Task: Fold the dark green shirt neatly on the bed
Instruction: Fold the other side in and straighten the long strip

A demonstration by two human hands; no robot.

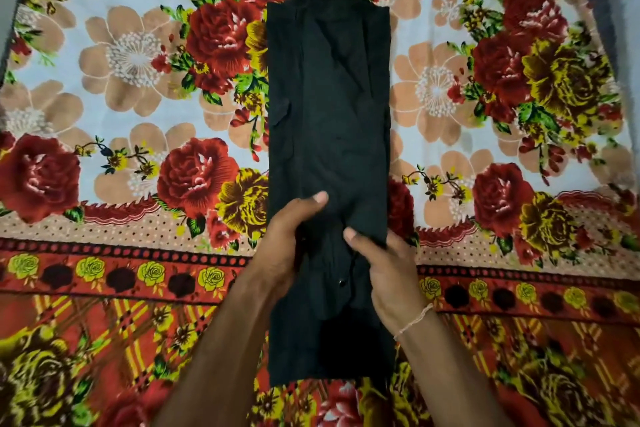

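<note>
The dark green cotton shirt [329, 149] lies as a long narrow strip on the floral-printed bedsheet [131, 87], collar toward twelve o'clock — sides apparently already folded in. The left hand [287, 250] and right hand [384, 274] each grip the strip near six o'clock, thumbs on top, seemingly to lift the lower part toward the collar.

Dark green shirt [329, 107], folded into long strip on floral bedsheet [131, 97], is gripped from both sides by left hand [287, 239] and right hand [384, 274], thumbs laid on top.
</note>
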